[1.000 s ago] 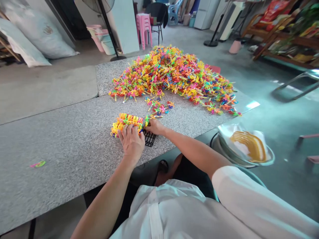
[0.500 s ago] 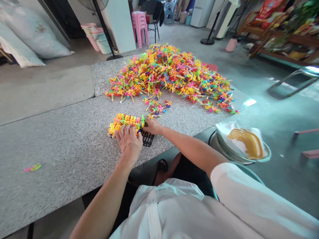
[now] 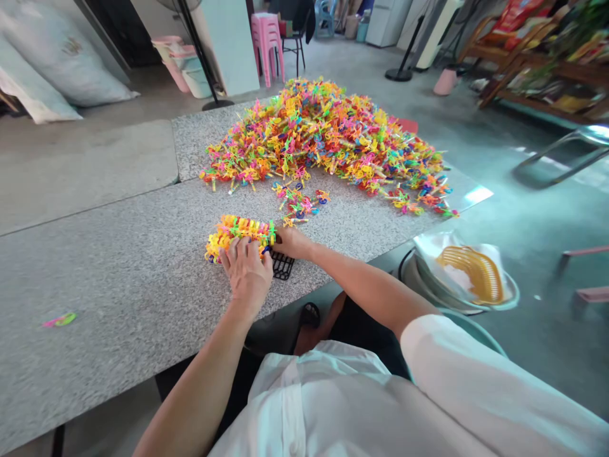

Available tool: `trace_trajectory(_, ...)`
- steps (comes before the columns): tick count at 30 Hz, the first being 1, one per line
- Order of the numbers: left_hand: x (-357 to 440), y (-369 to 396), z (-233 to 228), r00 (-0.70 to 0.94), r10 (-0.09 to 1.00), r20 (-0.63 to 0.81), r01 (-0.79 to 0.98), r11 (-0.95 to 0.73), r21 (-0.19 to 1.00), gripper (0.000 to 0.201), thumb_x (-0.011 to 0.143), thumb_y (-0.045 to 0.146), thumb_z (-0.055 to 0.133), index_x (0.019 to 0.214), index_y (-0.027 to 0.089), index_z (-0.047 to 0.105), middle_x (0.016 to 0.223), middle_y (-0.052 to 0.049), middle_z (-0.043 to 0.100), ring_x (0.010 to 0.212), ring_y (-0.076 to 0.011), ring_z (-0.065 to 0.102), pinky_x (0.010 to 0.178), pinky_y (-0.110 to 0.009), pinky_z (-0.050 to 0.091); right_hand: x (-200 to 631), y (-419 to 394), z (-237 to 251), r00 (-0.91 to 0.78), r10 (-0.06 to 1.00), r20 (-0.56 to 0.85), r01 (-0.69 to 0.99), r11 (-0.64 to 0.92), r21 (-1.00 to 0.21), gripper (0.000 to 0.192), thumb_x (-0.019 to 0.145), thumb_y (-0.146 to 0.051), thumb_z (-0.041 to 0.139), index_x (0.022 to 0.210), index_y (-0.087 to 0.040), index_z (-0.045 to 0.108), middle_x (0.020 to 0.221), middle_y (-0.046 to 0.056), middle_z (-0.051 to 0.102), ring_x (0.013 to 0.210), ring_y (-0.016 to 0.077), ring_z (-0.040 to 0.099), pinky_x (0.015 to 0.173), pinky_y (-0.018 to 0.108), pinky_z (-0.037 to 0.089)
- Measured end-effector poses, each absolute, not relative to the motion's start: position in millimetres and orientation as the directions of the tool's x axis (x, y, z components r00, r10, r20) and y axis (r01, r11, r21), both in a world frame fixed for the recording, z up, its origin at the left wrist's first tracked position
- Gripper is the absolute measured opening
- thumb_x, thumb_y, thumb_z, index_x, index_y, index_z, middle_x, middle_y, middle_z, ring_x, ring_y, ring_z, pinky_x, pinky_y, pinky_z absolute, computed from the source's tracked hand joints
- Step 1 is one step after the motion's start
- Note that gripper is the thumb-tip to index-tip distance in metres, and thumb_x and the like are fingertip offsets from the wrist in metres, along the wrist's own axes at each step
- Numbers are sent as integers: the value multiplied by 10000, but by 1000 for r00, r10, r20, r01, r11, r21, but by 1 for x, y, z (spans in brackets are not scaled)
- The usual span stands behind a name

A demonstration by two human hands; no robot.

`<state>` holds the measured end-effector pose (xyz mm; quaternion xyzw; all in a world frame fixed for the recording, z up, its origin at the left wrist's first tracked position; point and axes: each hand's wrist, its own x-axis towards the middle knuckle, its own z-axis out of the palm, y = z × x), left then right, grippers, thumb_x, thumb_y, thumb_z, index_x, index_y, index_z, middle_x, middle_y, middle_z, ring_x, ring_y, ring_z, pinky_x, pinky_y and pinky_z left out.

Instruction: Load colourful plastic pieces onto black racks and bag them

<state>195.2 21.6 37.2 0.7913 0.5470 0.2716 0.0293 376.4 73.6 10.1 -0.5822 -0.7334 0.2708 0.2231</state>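
Note:
A block of small colourful plastic pieces (image 3: 242,228), mostly yellow with orange, pink and green, stands in tight rows at the left of a black grid rack (image 3: 282,264). Across its near side lies my left hand (image 3: 248,270), fingers apart and bent over the pieces, touching them. My right hand (image 3: 291,243) is at the block's right end, above the rack, its fingers closed together. Whatever sits between those fingertips is hidden. Beyond both hands, a few loose pieces (image 3: 301,202) lie in front of a large heap of similar pieces (image 3: 323,136).
The speckled grey table (image 3: 143,273) carries a lone pink-and-green piece (image 3: 61,320) at the left. Right of my lap are a basin (image 3: 511,298) and a yellow plastic basket (image 3: 476,273). Pink stools (image 3: 267,41) and a fan stand (image 3: 202,57) are behind the table.
The view has shifted very slightly. Both hands keep their places at the block of pieces, with hardly any visible movement.

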Motion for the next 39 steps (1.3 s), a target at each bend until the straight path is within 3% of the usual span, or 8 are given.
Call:
trace_trajectory(6,197,21,38,245,885,397,854,-391,345,285,972,288,585,1222,189,681,1456,-205,656,1523,-405,455,1327,-705,183,369,66,13,-207,978,-11,821,168,-546,177,995,-244,668,1149,-158,684,1021,82,789,859,189,680,737,251,425)
trace_trajectory(14,200,21,40,243,883,401,851,-393,350,273,967,284,582,1210,200,674,1437,-200,659,1513,-399,461,1329,-697,177,351,59,15,-69,992,-101,902,19,-432,342,1043,-418,640,1267,-162,674,1127,154,805,1003,271,755,809,298,514)
trace_trajectory(19,194,21,41,242,880,410,847,-397,353,249,954,275,608,1186,217,677,1425,-184,671,1506,-405,473,1311,-700,224,362,58,29,-106,984,-143,890,30,-455,225,1059,-269,574,1176,-161,733,1165,154,812,1093,270,757,875,293,531)
trace_trajectory(25,179,29,38,220,887,406,865,-370,339,272,959,300,606,1203,209,687,1437,-188,670,1517,-402,467,1317,-700,218,415,69,33,220,972,-82,913,-235,-333,329,1057,-139,494,1308,-136,707,1255,227,769,1111,320,752,924,379,541)
trace_trajectory(29,160,32,41,257,860,440,826,-432,362,354,979,387,611,1283,218,674,1533,-187,608,1524,-385,473,1325,-648,259,425,66,28,157,984,-87,937,-176,-301,299,1043,-135,514,1246,-155,732,1325,215,737,1149,303,733,938,359,536)
trace_trajectory(32,126,34,40,241,805,542,771,-498,398,405,1013,435,577,1340,203,635,1552,-199,580,1532,-341,477,1330,-569,302,415,52,22,163,986,-25,902,-159,-402,223,1036,-208,575,1194,-157,724,1219,178,765,1102,272,732,910,323,528)
trace_trajectory(35,85,48,29,62,805,590,763,-420,492,415,1034,431,524,1337,163,614,1494,-229,603,1505,-314,508,1307,-516,360,397,32,16,256,966,-36,760,-225,-610,157,972,-263,642,1079,-168,707,960,88,778,898,229,735,796,289,528)
trace_trajectory(39,47,84,4,-247,889,386,666,-133,734,429,1003,343,471,1359,137,594,1425,-221,666,1369,-277,639,1198,-457,505,370,9,13,206,954,-219,501,-295,-814,168,947,-260,577,792,-222,627,538,-41,576,512,162,605,552,240,469)
